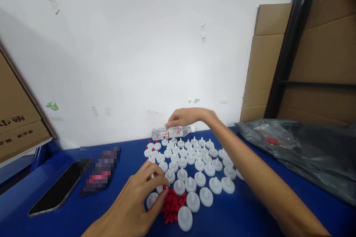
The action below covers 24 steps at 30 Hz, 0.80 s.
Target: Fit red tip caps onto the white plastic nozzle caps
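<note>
My left hand [143, 194] is at the near edge of a pile of small red caps [174, 205]. Its thumb and forefinger pinch together, with a red cap [164, 187] between the tips. My right hand [183, 117] reaches across to the back, over a clear plastic bottle [182, 131] lying on its side. Its fingers are closed and point down; whatever they hold is hidden. Many white round discs with a short upright nozzle [200, 178] cover the middle. At the back left, several, such as the disc [157, 146], carry red caps on their nozzles.
All this lies on a blue tabletop [125, 170] against a white wall. To the left are a black phone [57, 189] and a blurred dark packet [101, 170]. A grey plastic bag [300, 155] covers the right side, with a clear bag of red pieces [272, 140] on it.
</note>
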Motion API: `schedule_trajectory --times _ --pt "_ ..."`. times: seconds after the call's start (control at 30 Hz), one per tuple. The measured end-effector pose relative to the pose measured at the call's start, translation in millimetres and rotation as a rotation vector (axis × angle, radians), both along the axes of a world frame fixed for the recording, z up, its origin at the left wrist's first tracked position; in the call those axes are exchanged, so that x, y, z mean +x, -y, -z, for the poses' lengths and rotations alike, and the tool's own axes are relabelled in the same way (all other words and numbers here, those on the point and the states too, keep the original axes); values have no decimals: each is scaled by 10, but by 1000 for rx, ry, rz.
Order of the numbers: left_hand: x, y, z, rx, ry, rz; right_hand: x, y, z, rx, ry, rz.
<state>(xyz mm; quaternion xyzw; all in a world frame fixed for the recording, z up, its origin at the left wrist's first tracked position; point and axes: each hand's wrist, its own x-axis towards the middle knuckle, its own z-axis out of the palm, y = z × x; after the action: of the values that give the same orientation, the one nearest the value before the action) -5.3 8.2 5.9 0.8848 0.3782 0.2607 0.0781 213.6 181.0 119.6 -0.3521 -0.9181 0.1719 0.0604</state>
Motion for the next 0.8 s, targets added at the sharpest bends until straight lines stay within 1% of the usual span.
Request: schedule_trajectory --times 0.07,0.17,0.3,0.47,0.6,0.7,0.8 --pt "25 16 7 -13 -22 44 -150 -22 113 -51 55 -62" --pt "45 30 14 -28 -24 80 -355 -29 261 -95 127 -110" --pt "49 50 10 -34 -33 89 -498 -9 375 -114 182 -138" --pt "41 57 -3 -36 -55 84 -514 -20 432 -118 213 -146" --pt "41 63 -17 -40 -81 84 -483 -43 416 -77 178 -162" --pt "40 73 -23 -42 -113 92 -464 -64 401 -11 165 -129" --pt "36 83 -23 -39 -147 91 -474 -90 439 43 183 -78"
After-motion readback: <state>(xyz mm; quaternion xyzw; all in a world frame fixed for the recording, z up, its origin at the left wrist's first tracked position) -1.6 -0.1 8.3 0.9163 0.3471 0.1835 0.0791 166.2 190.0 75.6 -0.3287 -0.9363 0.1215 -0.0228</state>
